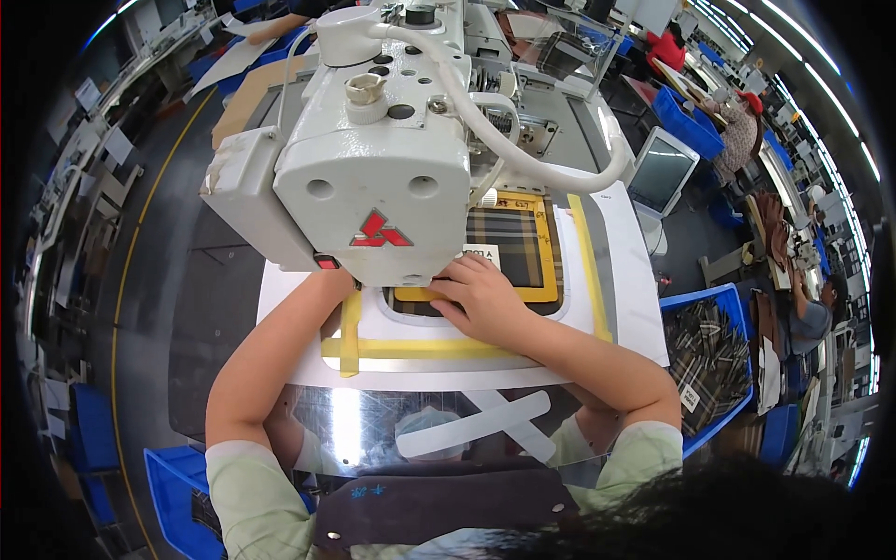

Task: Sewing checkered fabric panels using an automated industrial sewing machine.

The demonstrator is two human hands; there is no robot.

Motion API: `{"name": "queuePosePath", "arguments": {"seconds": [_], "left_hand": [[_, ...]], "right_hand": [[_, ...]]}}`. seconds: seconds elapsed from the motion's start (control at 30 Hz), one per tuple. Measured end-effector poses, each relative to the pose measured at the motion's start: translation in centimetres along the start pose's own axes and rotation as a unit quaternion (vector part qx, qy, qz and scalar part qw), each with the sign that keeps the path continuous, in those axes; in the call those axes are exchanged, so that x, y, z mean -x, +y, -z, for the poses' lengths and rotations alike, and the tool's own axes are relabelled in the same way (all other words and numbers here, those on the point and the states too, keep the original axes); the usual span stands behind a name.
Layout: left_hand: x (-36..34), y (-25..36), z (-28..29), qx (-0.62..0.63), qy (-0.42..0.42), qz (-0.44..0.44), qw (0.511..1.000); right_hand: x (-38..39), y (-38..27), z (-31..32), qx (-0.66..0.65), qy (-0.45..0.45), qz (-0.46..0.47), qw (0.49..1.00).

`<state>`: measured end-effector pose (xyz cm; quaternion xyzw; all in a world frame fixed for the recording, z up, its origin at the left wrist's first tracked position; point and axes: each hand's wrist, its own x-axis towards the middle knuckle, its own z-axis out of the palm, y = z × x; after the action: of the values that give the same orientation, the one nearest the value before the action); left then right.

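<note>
A large white industrial sewing machine head (pixel 373 177) stands in front of me. Dark checked fabric (pixel 509 245) lies under it inside a yellow frame (pixel 549 266), with a small white label on the cloth. My right hand (pixel 481 297) rests palm down over the frame's near edge, its fingers stretched out toward the label. Of my left hand (pixel 338 287), only the wrist and back edge show; the machine head hides its fingers. Around the frame lies a white sheet (pixel 616 271), with strips of yellow tape (pixel 411 349) along its borders.
A shiny panel (pixel 373 425) with crossed white strips lies before me. At right, a blue bin (pixel 745 327) holds checked fabric pieces; another blue bin (pixel 173 495) stands lower left. A screen (pixel 663 175) stands beyond the table's right side. Several people work at tables farther off.
</note>
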<state>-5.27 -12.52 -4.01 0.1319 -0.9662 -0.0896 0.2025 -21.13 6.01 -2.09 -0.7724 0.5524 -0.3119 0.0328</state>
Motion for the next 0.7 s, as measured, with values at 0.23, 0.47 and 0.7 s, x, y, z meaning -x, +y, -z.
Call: {"name": "queuePosePath", "arguments": {"seconds": [0.23, 0.47, 0.7], "left_hand": [[-0.1, -0.9, 1.0, 0.042, -0.017, -0.006, 0.999], [-0.5, -1.6, 1.9, 0.088, -0.045, -0.014, 0.995], [-0.3, -3.3, 1.3, 0.172, -0.039, 0.016, 0.984]], "right_hand": [[0.1, -0.5, -0.1, 0.005, -0.008, -0.008, 1.000], [-2.4, 1.5, 2.0, 0.008, -0.046, -0.038, 0.998], [-5.8, 4.2, 2.7, 0.085, -0.078, 0.007, 0.993]]}}
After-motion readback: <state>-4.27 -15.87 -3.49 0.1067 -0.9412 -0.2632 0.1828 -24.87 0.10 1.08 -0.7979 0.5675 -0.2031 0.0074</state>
